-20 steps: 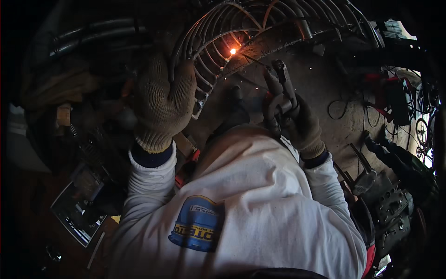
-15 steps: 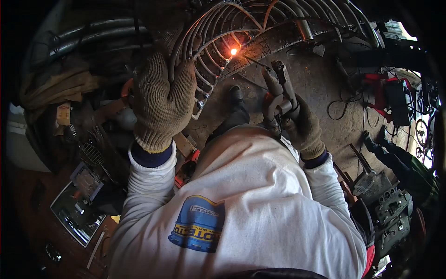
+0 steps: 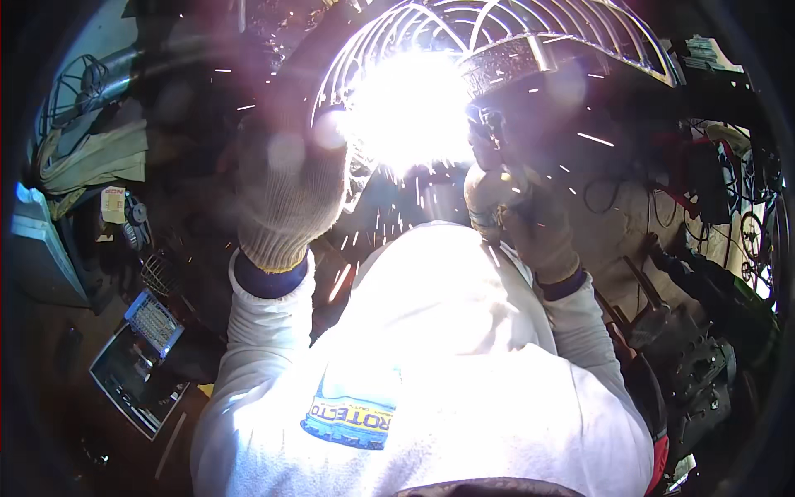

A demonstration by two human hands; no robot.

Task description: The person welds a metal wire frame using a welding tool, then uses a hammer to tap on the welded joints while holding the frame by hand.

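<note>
A curved metal grille [image 3: 542, 55] of many bent bars spans the top of the view. My left hand [image 3: 290, 186], in a knitted work glove, is closed around the bars at its left end; glare washes out the fingertips. In my gloved right hand [image 3: 538, 232] is a welding electrode holder [image 3: 487, 132], pointed up at the grille. Between the two hands a blinding white welding arc [image 3: 412, 108] burns at the grille's lower edge. It hides the electrode tip and the joint.
Sparks fly outward and down over my white sleeves and shirt. At left are a wire basket [image 3: 157, 272], a framed glass panel [image 3: 137, 381] and a hanging cloth [image 3: 95, 161]. Dark machinery [image 3: 691, 373] stands at right, below a person's legs [image 3: 696, 273]. Cables lie on the floor.
A small orange glow has flared into a large white arc with flying sparks, lighting my shirt and the left side. The electrode holder has shifted slightly left; my left hand stays put.
</note>
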